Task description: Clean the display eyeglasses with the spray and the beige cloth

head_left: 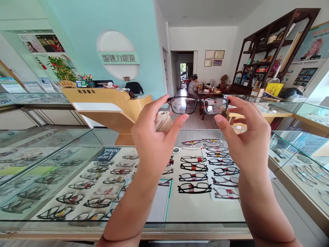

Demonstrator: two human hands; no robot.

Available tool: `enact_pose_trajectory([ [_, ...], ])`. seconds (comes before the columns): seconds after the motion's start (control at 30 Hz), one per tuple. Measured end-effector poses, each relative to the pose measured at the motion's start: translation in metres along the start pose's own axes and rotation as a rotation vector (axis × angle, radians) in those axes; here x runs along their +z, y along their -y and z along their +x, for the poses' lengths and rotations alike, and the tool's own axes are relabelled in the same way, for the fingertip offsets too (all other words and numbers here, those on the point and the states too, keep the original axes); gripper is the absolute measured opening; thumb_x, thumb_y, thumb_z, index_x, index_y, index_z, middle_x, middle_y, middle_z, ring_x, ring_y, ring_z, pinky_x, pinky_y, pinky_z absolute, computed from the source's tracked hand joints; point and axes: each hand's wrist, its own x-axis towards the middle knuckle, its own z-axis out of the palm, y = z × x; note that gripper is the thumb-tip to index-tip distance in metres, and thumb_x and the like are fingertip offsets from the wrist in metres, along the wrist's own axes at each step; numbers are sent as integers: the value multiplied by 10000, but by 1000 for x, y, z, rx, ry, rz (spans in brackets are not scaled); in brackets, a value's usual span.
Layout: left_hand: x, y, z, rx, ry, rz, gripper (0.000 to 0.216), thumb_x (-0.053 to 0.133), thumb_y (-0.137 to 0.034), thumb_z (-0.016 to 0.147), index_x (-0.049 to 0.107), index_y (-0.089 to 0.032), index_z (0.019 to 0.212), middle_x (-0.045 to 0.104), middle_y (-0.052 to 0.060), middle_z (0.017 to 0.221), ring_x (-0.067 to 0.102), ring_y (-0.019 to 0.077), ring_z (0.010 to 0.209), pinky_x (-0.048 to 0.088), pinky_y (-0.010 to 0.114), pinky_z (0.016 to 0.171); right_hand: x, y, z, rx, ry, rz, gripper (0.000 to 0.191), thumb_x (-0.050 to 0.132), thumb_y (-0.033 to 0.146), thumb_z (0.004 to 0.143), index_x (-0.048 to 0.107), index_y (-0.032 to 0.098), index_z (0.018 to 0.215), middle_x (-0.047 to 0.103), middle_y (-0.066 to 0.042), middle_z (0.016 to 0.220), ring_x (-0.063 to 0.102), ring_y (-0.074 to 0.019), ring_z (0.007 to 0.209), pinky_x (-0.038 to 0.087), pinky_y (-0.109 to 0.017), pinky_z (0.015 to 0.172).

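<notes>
A pair of dark-framed eyeglasses [184, 105] is held up at eye level above the glass counter, its lenses facing me. My left hand [154, 133] grips the left end of the frame between thumb and fingers. At the other end, my right hand [246, 133] pinches the frame the same way. In the curve of my left hand shows a beige, cloth-like thing [163, 121]; whether the hand holds it I cannot tell. Below, inside the glass display counter [221, 226], lie rows of eyeglass frames [194, 187], several with red or yellow tags.
A yellow-and-white service desk [108, 99] stands ahead on the left. Farther back, a person [192, 86] sits at a wooden table [209, 93]. Dark wooden shelves [267, 51] line the right wall. Another glass case [305, 164] runs along the right side.
</notes>
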Motion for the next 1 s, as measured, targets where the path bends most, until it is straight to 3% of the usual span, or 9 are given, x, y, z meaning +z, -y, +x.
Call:
enact_pose_trajectory([
  [0.2, 6, -3, -2, 73, -37, -10, 498, 858, -374, 927, 709, -273, 1392, 771, 78, 1316, 727, 268, 1196, 616, 443, 1028, -1, -3, 1, 19, 8, -6, 459, 691, 387, 1024, 652, 339, 1479, 749, -108, 1334, 761, -307, 1112, 671, -502, 834],
  [0.47, 9, -5, -6, 98, -70, -42, 527, 867, -408, 920, 697, -311, 1409, 748, 77, 1331, 701, 281, 1243, 626, 450, 1010, -7, 0, -1, 54, 33, -49, 479, 666, 423, 1030, 651, 315, 1497, 775, -112, 1324, 776, -322, 1111, 675, -509, 840],
  [0.8, 8, -9, -7, 97, -77, -14, 534, 864, -428, 924, 690, -295, 1411, 725, 91, 1354, 694, 296, 1283, 620, 466, 1035, -7, 1, -2, 93, 59, -85, 486, 669, 439, 1017, 670, 276, 1475, 843, -115, 1100, 809, -339, 952, 663, -528, 804],
  [1.0, 6, -11, -6, 76, -59, -22, 498, 856, -403, 933, 704, -282, 1392, 743, 84, 1320, 704, 279, 1261, 618, 448, 1040, -10, 6, -2, 58, 43, -65, 431, 662, 436, 1025, 681, 305, 1435, 823, -108, 1177, 798, -344, 1023, 663, -549, 836],
])
